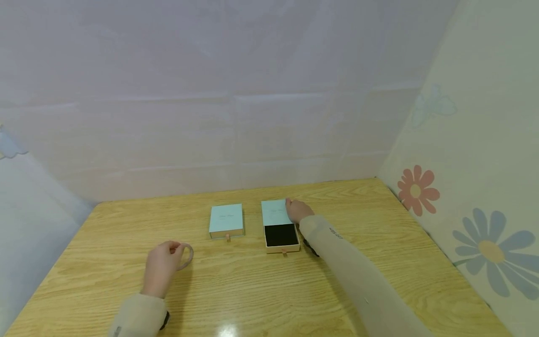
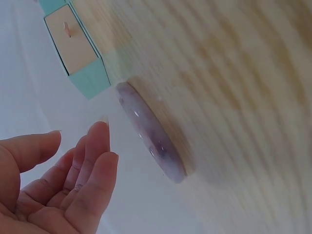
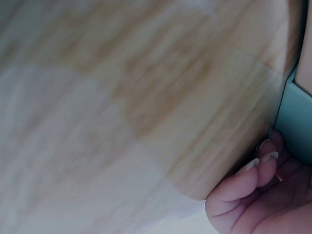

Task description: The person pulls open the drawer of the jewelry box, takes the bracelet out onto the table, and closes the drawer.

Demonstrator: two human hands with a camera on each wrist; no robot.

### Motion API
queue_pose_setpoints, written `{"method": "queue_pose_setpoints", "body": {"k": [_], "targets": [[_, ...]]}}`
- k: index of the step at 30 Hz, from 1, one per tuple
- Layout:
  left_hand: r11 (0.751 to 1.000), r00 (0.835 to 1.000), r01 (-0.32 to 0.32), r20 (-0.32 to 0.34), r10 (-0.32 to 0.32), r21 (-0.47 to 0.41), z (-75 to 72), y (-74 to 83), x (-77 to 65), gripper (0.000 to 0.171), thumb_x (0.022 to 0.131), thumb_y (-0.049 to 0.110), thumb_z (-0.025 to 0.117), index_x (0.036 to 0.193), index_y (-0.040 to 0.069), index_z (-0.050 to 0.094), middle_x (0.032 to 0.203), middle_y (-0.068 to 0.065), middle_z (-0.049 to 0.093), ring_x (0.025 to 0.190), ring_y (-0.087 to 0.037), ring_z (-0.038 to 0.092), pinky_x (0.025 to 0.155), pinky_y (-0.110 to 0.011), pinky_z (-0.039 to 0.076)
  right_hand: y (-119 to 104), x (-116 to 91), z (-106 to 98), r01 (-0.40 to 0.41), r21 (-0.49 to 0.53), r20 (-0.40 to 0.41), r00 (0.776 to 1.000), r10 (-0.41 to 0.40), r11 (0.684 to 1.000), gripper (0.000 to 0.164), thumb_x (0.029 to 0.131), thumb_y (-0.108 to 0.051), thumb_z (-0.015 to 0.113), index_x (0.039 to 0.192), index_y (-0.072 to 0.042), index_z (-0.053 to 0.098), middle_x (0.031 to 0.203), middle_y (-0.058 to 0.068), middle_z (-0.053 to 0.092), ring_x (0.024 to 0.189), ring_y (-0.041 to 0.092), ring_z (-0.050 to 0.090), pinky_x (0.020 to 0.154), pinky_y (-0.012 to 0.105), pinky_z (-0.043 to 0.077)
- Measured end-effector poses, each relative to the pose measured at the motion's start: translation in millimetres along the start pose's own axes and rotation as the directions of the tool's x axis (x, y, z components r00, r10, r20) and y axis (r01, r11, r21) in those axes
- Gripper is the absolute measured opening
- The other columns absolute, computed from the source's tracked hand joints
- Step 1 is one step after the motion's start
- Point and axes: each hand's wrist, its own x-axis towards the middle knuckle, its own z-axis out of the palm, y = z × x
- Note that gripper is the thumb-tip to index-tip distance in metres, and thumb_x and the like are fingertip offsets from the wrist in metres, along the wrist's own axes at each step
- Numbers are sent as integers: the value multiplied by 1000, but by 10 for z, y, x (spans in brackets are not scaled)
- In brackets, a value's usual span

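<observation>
A pale purple, mottled bangle [image 1: 190, 258] is beside my left hand [image 1: 162, 263] at the table's left middle. In the left wrist view, a gap separates the bent, relaxed fingers from the bangle [image 2: 151, 134], which shows nearly edge-on. My right hand [image 1: 299, 210] holds the far right side of a light blue drawer box [image 1: 274, 213]. Its fingers curl along the box's teal side [image 3: 298, 119] in the right wrist view. The box's drawer [image 1: 283, 250] is pulled out toward me, showing a black lining and a small pull tab.
A second light blue box [image 1: 226, 217], closed, lies left of the first one. Its tab points toward me. Both boxes rest on a wood-grain table [image 1: 236, 290]. A pale sheet [image 1: 236, 117] hangs behind; a flower-printed sheet [image 1: 476, 187] borders the right side.
</observation>
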Motion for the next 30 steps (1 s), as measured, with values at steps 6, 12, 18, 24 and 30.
{"method": "queue_pose_setpoints", "body": {"k": [6, 12, 18, 24, 30], "targets": [[999, 1000, 30, -4, -31, -24, 28, 24, -23, 30, 98, 14, 57, 106, -13, 65, 98, -27, 65, 83, -30, 62, 64, -38, 53, 5, -1, 7, 11, -5, -11, 1000, -11, 1000, 66, 108, -37, 14, 58, -10, 46, 57, 7, 41, 49, 19, 34, 79, 42, 46], [999, 1000, 27, -14, -28, -47, 43, 33, -45, 29, 98, 13, 57, 106, -13, 66, 98, -27, 66, 78, -26, 62, 59, -32, 51, 16, 2, 11, 14, 1, -10, 1000, -14, 1000, 65, 108, -37, 14, 58, -9, 45, 56, 7, 39, 48, 18, 33, 77, 42, 46], [997, 1000, 25, -9, -25, -70, 41, 32, -69, 29, 98, 13, 56, 107, -14, 65, 99, -28, 66, 74, -24, 60, 56, -29, 48, -1, -10, 1, 18, 6, -11, 1000, -17, 1000, 63, 108, -36, 16, 60, -9, 46, 59, 8, 41, 52, 20, 35, 79, 42, 45], [994, 999, 31, -9, -32, -108, 38, 37, -82, 29, 98, 12, 56, 107, -14, 65, 97, -27, 66, 73, -22, 62, 56, -26, 48, -21, -42, -24, 13, 3, -2, 1000, -13, 1000, 65, 108, -37, 15, 58, -10, 45, 55, 6, 38, 49, 18, 34, 78, 42, 46], [986, 999, 44, 28, -40, -158, 48, 48, -83, 29, 99, 10, 56, 110, -15, 63, 94, -24, 67, 71, -24, 66, 56, -24, 51, -23, -56, -30, 14, 9, -4, 1000, -14, 1000, 66, 108, -36, 15, 55, -10, 43, 51, 4, 36, 47, 17, 32, 72, 40, 46]]}}
